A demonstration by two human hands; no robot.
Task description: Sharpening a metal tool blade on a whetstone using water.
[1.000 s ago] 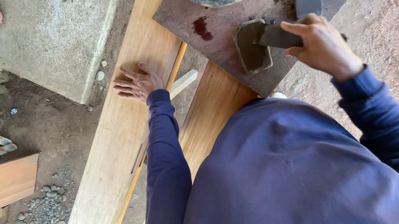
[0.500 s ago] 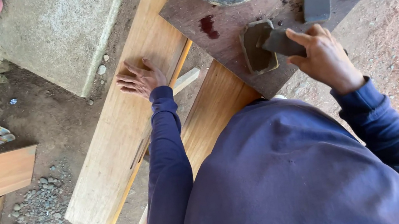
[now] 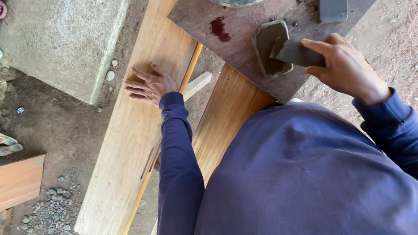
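The left hand [image 3: 151, 85] lies flat with fingers spread on the long plank [image 3: 134, 140], while the right hand [image 3: 343, 65] pinches a dark flat blade [image 3: 296, 53] whose length points left onto the grey stone [image 3: 269, 46] near the brown board's [image 3: 239, 23] front edge.

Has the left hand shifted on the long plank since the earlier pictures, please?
No. The left hand lies flat on the long plank, just left of the thin wooden strip, as before; only the camera view shifted.

Plank [image 3: 134, 140] smooth pale wood; board [image 3: 240, 34] matt, stained; stone [image 3: 271, 49] rough grey.
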